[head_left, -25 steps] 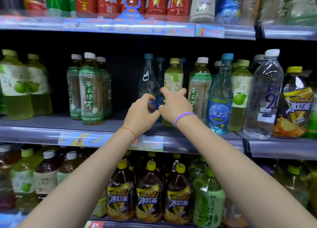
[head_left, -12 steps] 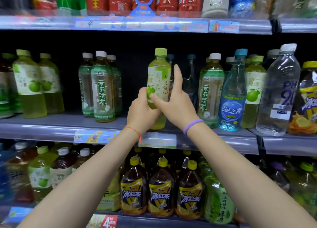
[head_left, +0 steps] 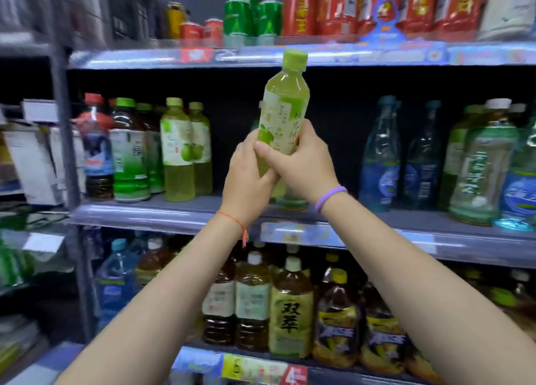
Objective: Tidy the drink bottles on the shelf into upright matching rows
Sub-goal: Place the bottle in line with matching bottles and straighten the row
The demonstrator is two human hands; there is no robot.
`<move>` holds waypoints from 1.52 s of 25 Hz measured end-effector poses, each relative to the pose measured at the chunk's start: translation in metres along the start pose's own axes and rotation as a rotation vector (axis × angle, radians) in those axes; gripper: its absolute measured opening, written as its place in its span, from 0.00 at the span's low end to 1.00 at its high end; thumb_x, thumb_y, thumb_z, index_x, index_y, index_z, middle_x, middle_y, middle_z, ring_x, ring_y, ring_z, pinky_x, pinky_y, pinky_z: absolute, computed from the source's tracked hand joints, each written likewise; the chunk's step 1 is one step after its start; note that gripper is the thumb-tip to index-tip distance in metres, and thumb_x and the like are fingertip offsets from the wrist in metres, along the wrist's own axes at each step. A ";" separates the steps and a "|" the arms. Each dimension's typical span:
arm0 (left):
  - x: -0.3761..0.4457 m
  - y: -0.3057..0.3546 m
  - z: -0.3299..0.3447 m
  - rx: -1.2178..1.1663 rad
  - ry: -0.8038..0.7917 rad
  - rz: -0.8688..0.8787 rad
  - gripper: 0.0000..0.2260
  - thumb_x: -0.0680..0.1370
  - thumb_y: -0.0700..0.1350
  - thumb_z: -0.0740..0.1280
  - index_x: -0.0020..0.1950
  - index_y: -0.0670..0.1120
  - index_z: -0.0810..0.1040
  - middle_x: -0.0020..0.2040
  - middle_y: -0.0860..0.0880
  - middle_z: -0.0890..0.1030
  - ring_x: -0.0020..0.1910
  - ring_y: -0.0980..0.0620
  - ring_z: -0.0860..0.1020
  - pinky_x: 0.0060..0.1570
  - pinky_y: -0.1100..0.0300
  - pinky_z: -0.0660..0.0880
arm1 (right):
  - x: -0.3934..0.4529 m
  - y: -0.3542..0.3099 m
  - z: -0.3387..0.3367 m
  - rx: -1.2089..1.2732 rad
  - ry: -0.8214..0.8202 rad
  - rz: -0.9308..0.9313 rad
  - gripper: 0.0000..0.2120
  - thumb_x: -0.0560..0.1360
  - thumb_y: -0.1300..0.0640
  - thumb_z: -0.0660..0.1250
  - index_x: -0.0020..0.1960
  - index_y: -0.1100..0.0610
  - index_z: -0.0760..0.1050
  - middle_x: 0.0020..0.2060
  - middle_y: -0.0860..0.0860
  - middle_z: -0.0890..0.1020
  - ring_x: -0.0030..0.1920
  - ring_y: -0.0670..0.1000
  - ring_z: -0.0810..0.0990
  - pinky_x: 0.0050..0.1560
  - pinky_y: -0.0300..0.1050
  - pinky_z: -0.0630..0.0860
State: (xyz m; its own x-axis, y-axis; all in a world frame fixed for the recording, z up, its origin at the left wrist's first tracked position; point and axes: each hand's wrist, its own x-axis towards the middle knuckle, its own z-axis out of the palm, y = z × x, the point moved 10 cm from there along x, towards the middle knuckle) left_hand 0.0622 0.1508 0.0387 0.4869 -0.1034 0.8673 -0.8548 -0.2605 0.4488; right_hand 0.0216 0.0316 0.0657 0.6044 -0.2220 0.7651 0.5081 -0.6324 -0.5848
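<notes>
A yellow-green drink bottle (head_left: 284, 103) with a green cap and a pale label showing a green fruit is held up in front of the middle shelf (head_left: 150, 215), tilted slightly right. My left hand (head_left: 246, 178) grips its lower part from the left. My right hand (head_left: 301, 161) wraps it from the right, thumb across the label. Two matching yellow-green bottles (head_left: 185, 149) stand upright on the same shelf, to the left of my hands. The bottom of the held bottle is hidden by my hands.
Brown and green tea bottles (head_left: 127, 149) stand left of the matching pair. Blue water bottles (head_left: 383, 155) and green-labelled tea bottles (head_left: 478, 164) stand at right. Red cartons and green cans (head_left: 255, 16) fill the top shelf; large tea bottles (head_left: 290, 309) fill the bottom one.
The bottle has been lifted off the shelf and carried left and upward in both hands. My right index finger, straight before, now curls round it. The view has swung left.
</notes>
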 end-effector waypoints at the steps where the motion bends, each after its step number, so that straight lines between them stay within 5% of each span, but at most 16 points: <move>1: -0.001 -0.019 -0.017 0.052 0.001 -0.015 0.26 0.74 0.51 0.68 0.71 0.49 0.69 0.62 0.51 0.76 0.62 0.52 0.72 0.61 0.55 0.72 | 0.000 -0.007 0.022 -0.005 0.003 -0.003 0.23 0.66 0.40 0.75 0.55 0.49 0.73 0.48 0.42 0.82 0.50 0.45 0.82 0.53 0.48 0.79; 7: -0.005 -0.096 -0.076 0.191 -0.079 -0.087 0.29 0.76 0.54 0.69 0.73 0.46 0.65 0.66 0.47 0.73 0.64 0.49 0.71 0.62 0.53 0.72 | 0.003 0.005 0.117 -0.116 -0.058 0.153 0.26 0.68 0.37 0.72 0.58 0.51 0.70 0.50 0.45 0.81 0.50 0.49 0.81 0.52 0.51 0.80; 13: 0.001 -0.126 -0.085 0.303 -0.097 -0.118 0.26 0.77 0.49 0.67 0.72 0.47 0.64 0.62 0.45 0.74 0.54 0.44 0.77 0.43 0.52 0.74 | 0.021 0.021 0.165 -0.299 -0.146 0.253 0.27 0.71 0.37 0.70 0.58 0.56 0.69 0.49 0.49 0.80 0.48 0.52 0.80 0.48 0.50 0.78; 17: -0.005 -0.121 -0.076 0.214 -0.109 -0.091 0.19 0.75 0.44 0.66 0.66 0.49 0.69 0.48 0.49 0.77 0.45 0.45 0.77 0.39 0.54 0.71 | 0.018 0.037 0.170 -0.266 -0.153 0.289 0.17 0.73 0.47 0.71 0.57 0.55 0.75 0.48 0.48 0.81 0.50 0.50 0.80 0.54 0.48 0.78; 20: -0.004 -0.110 -0.068 0.137 -0.068 -0.095 0.05 0.76 0.49 0.63 0.49 0.51 0.76 0.33 0.53 0.75 0.37 0.46 0.76 0.34 0.54 0.70 | 0.017 0.022 0.135 -0.252 -0.016 0.165 0.07 0.75 0.60 0.66 0.50 0.54 0.81 0.42 0.45 0.81 0.45 0.46 0.80 0.52 0.45 0.79; 24: 0.005 -0.072 -0.021 0.028 -0.058 -0.045 0.12 0.73 0.52 0.59 0.35 0.48 0.76 0.28 0.52 0.73 0.34 0.45 0.74 0.33 0.54 0.70 | 0.010 0.015 0.064 -0.249 0.130 0.069 0.06 0.75 0.61 0.63 0.45 0.55 0.79 0.35 0.47 0.81 0.37 0.49 0.80 0.41 0.47 0.80; 28: 0.003 -0.006 0.056 -0.079 -0.127 0.033 0.14 0.74 0.51 0.60 0.33 0.44 0.74 0.26 0.50 0.71 0.32 0.43 0.73 0.33 0.51 0.72 | -0.005 0.033 -0.052 -0.404 0.350 0.004 0.05 0.75 0.61 0.63 0.48 0.56 0.76 0.42 0.49 0.78 0.40 0.49 0.76 0.45 0.45 0.74; 34: -0.010 0.087 0.184 -0.078 -0.283 0.029 0.11 0.73 0.52 0.59 0.34 0.50 0.75 0.30 0.53 0.75 0.33 0.50 0.74 0.37 0.54 0.73 | -0.014 0.079 -0.199 -0.591 0.454 0.009 0.22 0.70 0.61 0.66 0.63 0.61 0.68 0.58 0.57 0.70 0.57 0.57 0.69 0.58 0.50 0.69; 38: -0.016 0.123 0.283 -0.131 -0.384 -0.111 0.08 0.74 0.50 0.67 0.52 0.51 0.78 0.45 0.51 0.80 0.45 0.48 0.79 0.51 0.49 0.77 | -0.022 0.107 -0.298 -0.686 0.552 0.032 0.29 0.68 0.59 0.67 0.67 0.63 0.66 0.61 0.59 0.69 0.61 0.61 0.68 0.61 0.54 0.67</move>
State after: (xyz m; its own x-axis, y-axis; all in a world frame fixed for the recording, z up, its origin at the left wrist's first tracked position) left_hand 0.0001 -0.1509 0.0193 0.5879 -0.4380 0.6801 -0.7967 -0.1684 0.5804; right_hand -0.1207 -0.2523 0.0667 0.1392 -0.4623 0.8758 -0.0920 -0.8866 -0.4533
